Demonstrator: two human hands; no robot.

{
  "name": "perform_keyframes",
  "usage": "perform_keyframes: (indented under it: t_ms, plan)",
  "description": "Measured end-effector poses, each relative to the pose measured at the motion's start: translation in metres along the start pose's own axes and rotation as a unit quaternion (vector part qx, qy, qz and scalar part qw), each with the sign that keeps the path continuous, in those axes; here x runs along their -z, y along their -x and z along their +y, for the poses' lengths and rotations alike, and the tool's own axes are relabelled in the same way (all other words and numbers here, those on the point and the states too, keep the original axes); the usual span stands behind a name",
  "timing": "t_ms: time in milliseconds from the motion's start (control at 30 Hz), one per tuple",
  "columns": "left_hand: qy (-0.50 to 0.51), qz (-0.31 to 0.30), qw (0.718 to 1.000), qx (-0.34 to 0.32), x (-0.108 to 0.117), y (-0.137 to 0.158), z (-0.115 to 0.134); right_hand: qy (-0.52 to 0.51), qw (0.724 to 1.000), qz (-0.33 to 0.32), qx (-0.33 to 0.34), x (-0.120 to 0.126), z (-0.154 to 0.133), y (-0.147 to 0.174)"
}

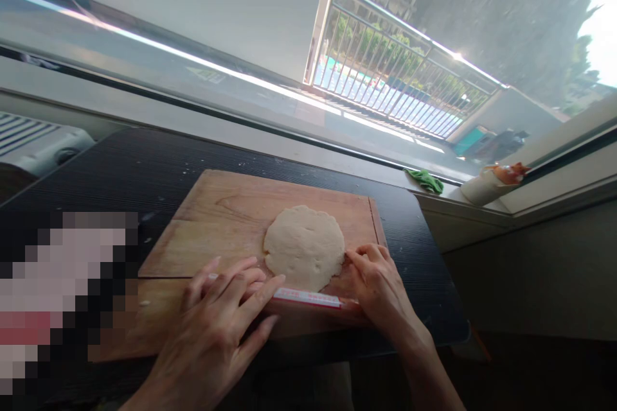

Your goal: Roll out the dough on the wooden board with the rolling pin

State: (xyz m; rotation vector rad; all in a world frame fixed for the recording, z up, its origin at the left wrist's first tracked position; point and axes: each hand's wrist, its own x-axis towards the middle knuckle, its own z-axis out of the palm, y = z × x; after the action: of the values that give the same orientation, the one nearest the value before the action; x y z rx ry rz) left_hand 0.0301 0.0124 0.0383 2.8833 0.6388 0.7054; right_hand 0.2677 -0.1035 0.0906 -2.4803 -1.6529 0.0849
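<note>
A flat, roughly round sheet of dough [304, 244] lies on a wooden board [226, 202], its rim uneven and a few small dents in its top. Along its near edge runs a narrow white strip with red edging and red print [308, 298]; what kind of thing it is I cannot tell. My left hand [219, 321] lies over the strip's left end, fingers stretched out and a little apart. At the dough's right edge, my right hand [378, 282] has its fingers bent together, the tips at the dough's rim. Whatever they may hold is hidden.
The board rests on a dark table [159, 154] with specks of flour. Behind it runs a window sill with a green cloth [427, 181] and a pale container [484, 187] holding something orange. A striped white item [41, 141] stands at the left; a pixelated patch covers the lower left.
</note>
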Motion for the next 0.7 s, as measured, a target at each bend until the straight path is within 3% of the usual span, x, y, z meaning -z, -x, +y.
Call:
perform_keyframes:
  t_ms: [200,333,467,567,700]
  plan:
    - [0.009,-0.012,1.000,-0.020,-0.001,0.002,0.000,0.094,0.995,-0.032,0.015,-0.003,-0.017,0.001]
    - [0.012,-0.021,1.000,-0.018,0.001,0.001,0.001,0.034,0.998,-0.023,0.050,0.005,-0.006,0.011]
    - [0.019,-0.017,1.000,0.013,0.005,-0.008,0.001,-0.049,0.998,0.035,0.031,0.016,0.009,0.015]
    - [0.003,-0.005,0.999,0.043,0.006,-0.025,-0.001,-0.110,0.990,0.080,0.019,0.012,0.010,-0.009]
    - [-0.028,0.011,0.997,0.064,0.008,-0.047,-0.003,-0.122,0.987,0.108,0.004,-0.005,0.003,-0.070]
